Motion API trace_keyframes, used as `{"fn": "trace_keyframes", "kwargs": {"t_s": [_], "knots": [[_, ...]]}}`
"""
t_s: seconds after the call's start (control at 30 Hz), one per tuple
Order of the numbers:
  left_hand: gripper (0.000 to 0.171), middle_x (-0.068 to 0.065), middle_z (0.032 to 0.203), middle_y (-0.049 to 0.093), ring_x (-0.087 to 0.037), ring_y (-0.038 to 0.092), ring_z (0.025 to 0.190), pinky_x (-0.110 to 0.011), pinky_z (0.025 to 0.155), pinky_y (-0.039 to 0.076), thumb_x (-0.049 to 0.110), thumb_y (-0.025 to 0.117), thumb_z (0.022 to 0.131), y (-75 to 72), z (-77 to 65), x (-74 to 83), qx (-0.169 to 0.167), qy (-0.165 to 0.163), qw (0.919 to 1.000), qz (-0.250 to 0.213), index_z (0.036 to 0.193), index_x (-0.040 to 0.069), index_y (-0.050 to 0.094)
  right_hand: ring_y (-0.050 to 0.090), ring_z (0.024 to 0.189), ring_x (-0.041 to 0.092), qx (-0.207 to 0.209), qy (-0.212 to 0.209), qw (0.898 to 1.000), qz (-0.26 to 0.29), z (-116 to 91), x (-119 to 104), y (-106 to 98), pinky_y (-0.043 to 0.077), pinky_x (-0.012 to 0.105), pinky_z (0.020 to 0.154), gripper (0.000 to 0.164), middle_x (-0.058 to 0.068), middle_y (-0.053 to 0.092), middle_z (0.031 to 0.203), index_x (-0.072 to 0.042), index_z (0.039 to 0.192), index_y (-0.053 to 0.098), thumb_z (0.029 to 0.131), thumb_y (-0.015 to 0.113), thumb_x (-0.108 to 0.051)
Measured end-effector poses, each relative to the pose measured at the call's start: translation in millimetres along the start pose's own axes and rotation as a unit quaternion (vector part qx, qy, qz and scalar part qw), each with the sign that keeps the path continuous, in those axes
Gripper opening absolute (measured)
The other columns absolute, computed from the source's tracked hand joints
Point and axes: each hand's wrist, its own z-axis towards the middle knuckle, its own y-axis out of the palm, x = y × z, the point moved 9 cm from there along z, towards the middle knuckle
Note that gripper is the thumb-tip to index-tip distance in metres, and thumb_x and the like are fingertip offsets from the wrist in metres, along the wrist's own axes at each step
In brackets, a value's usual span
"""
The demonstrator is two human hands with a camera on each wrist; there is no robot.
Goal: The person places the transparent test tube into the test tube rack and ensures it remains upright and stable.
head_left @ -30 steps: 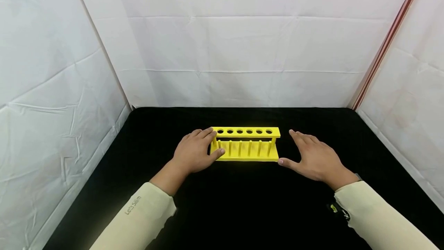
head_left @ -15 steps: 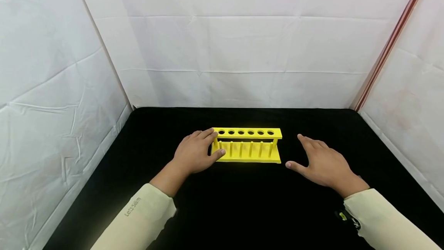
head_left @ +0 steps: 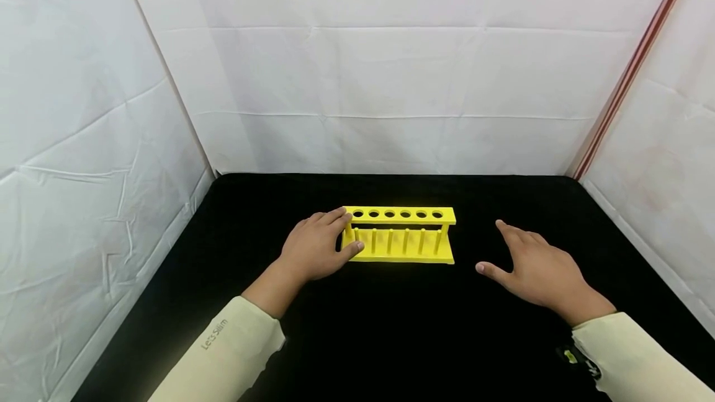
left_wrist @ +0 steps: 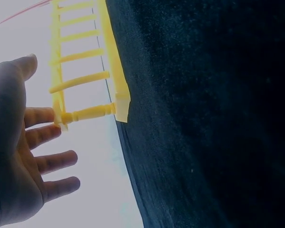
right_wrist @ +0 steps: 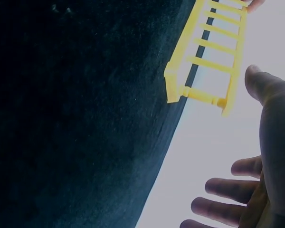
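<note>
A yellow test tube rack (head_left: 400, 259) stands upright on the black cloth, a row of holes along its top bar and a row of pegs above its base. My left hand (head_left: 315, 247) is at the rack's left end. In the left wrist view, fingertips of that hand (left_wrist: 19, 137) touch the end of the top bar, with the fingers fairly straight and the thumb apart. My right hand (head_left: 542, 268) hovers to the right of the rack, away from it and holding nothing. Its fingers (right_wrist: 223, 190) are extended and spread in the right wrist view.
Black cloth (head_left: 391, 340) covers the table. White sheet walls (head_left: 391, 67) rise behind it and on both sides, with a red strip (head_left: 637, 67) in the right corner. A dark device (head_left: 581, 361) sits under the right cuff.
My right hand has moved away from the rack, to the right and slightly nearer me. The left hand stays at the rack's left end; the rack looks almost unmoved.
</note>
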Motion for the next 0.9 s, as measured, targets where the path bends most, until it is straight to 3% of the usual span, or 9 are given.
{"fn": "trace_keyframes", "kwargs": {"t_s": [0.43,0.73,0.9], "knots": [[0.075,-0.001,0.164,0.035,-0.031,0.040,0.144,-0.053,0.115,0.035,0.068,0.046,0.100,0.7,-0.9,0.5,-0.005,-0.001,1.0000,-0.006,0.158,0.020,0.044,0.045,0.133,0.052,-0.009,0.015,1.000,-0.007,-10,15,-1,0.053,0.065,0.078,0.115,0.030,0.041,0.153,0.002,0.160,0.030,0.088,0.039,-0.088],[0.074,-0.001,0.165,0.033,-0.031,0.040,0.144,-0.054,0.114,0.035,0.067,0.047,0.101,1.2,0.0,-0.6,-0.008,-0.002,0.9999,-0.008,0.158,0.021,0.043,0.048,0.128,0.054,-0.016,0.019,1.000,-0.005,-17,25,2,0.055,0.057,0.066,0.115,0.033,0.044,0.150,0.004,0.159,0.030,0.089,0.041,-0.087],[0.074,-0.001,0.165,0.033,-0.030,0.041,0.143,-0.054,0.113,0.037,0.067,0.047,0.101,1.1,0.5,-1.4,-0.006,0.000,1.0000,-0.007,0.159,0.021,0.042,0.050,0.126,0.055,-0.014,0.024,1.000,-0.009,-19,29,1,0.055,0.060,0.068,0.116,0.034,0.045,0.148,0.005,0.158,0.031,0.088,0.041,-0.087]]}}
